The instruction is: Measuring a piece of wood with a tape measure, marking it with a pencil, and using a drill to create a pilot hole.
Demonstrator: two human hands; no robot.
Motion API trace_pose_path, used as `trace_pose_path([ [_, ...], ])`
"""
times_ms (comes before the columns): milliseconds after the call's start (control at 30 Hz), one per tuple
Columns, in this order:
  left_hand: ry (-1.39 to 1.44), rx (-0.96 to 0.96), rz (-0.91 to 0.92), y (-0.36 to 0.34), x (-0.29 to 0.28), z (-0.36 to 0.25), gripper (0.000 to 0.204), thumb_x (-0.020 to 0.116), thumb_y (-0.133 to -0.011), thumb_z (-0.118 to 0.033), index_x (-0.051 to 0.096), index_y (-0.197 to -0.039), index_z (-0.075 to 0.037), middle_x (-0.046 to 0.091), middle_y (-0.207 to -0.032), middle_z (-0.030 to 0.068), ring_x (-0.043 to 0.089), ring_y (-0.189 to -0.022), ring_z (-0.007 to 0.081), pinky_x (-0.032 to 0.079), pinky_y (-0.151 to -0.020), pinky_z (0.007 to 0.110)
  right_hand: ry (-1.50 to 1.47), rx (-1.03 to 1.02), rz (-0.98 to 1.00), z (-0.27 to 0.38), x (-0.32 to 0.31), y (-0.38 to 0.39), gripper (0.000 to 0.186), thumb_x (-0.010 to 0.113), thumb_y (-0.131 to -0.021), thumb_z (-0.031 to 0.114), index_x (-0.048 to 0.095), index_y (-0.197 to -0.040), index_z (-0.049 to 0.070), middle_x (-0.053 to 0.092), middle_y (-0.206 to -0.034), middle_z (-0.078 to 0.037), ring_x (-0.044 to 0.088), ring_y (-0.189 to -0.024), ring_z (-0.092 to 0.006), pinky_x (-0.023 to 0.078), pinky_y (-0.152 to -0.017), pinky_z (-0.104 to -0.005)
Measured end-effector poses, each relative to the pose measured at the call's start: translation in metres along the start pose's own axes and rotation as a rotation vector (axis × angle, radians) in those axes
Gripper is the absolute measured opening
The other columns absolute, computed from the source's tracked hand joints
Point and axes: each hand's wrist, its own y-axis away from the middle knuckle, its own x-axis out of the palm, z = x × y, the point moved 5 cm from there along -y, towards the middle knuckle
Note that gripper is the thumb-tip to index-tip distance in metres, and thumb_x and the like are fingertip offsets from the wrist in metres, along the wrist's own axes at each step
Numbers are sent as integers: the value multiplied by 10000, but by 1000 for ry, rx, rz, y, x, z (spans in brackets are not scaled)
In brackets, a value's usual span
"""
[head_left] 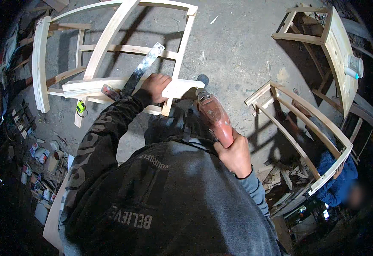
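My right hand [236,155] is wrapped round the rear of a red power drill [217,121]. The drill's nose meets, or nearly meets, the right end of a pale wooden rail [185,88]; the bit itself cannot be made out. My left hand [155,87] is closed on the same rail, a little left of the drill. That rail lies across a wooden frame [99,51] of curved and straight bars. Beside my left hand, a long flat metal blade [146,64], perhaps a handsaw, slants over the frame. A yellow-green tape measure [81,106] sits at the frame's near left.
Another slatted wooden frame [310,123] stands at right, with a person in blue [336,170] behind it. Farther back, a cup [355,65] rests on a wooden panel [340,55]. Scrap wood [287,179] and cluttered tools [45,166] lie on the concrete floor [233,47].
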Motion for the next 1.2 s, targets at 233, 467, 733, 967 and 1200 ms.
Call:
trace_pose_path([
  [233, 33, 20, -27, 1, -1, 2, 682, 775, -711, -425, 603, -1239, -28, 613, -1162, 105, 587, -1099, 273, 436, -952, 403, 15, -9, 13, 1, -5, -6, 380, 725, -747, 173, 666, -1037, -65, 694, -862, -308, 698, -868, -475, 556, -787, -476],
  [467, 66, 5, -23, 1, -4, 1, 719, 797, -692, -413, 597, -1255, -12, 613, -1226, 128, 578, -1132, 296, 436, -976, 415, -1, -39, 41, -3, -6, -11, 363, 731, -742, 167, 668, -1020, -56, 694, -852, -304, 701, -855, -470, 559, -779, -475],
  [733, 77, 26, -51, 1, -5, 0, 730, 804, -685, -402, 594, -1257, -1, 611, -1233, 141, 577, -1149, 308, 433, -994, 417, 40, -61, 49, -2, -3, -16, 340, 731, -747, 166, 659, -995, -55, 691, -840, -300, 695, -842, -475, 556, -767, -488],
  [967, 51, 9, -26, 1, -1, 1, 726, 804, -686, -411, 594, -1259, -18, 611, -1226, 127, 581, -1134, 296, 434, -996, 413, 32, -79, 49, -4, 0, -18, 345, 729, -750, 169, 661, -1014, -44, 697, -854, -294, 697, -845, -469, 558, -767, -488],
  [1200, 59, 0, -17, 1, -2, 0, 730, 807, -688, -422, 588, -1260, -24, 613, -1193, 115, 582, -1128, 286, 433, -988, 422, 12, -57, 51, -9, 5, -22, 375, 736, -751, 182, 668, -1044, -42, 702, -864, -292, 701, -850, -465, 557, -770, -485],
])
